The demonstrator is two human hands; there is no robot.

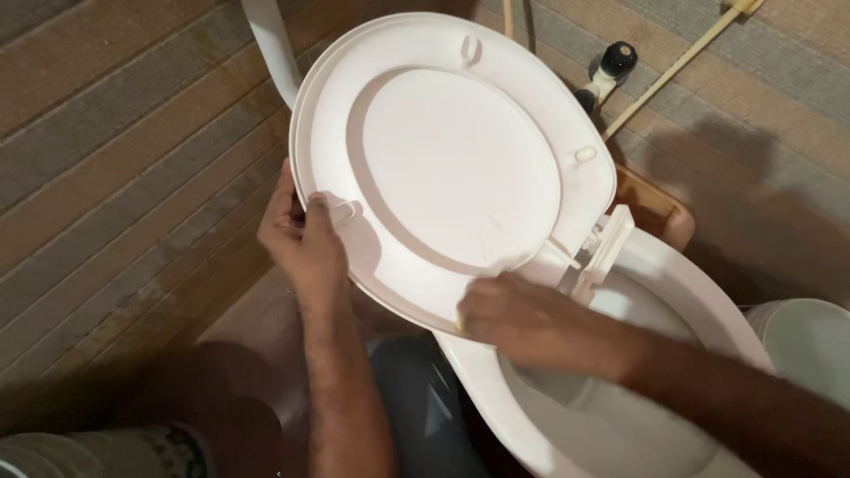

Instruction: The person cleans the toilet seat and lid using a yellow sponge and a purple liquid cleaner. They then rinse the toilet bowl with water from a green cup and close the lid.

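A white toilet seat [416,248] with its lid [460,168] is raised and tilted, underside facing me. My left hand [301,239] grips the seat's left rim, thumb on the underside near a small bumper. My right hand [522,319] rests closed against the seat's lower edge by the hinge [602,252]; a sliver of something yellow shows under its fingers, but I cannot tell what it is. The white toilet bowl [673,283] lies below and to the right.
Brown striped tiles cover the wall and floor around. A white pipe [270,49] runs up at the upper left. A black-capped valve [613,62] and a pale stick [677,62] sit at the upper right. A whitish bucket [810,341] stands far right.
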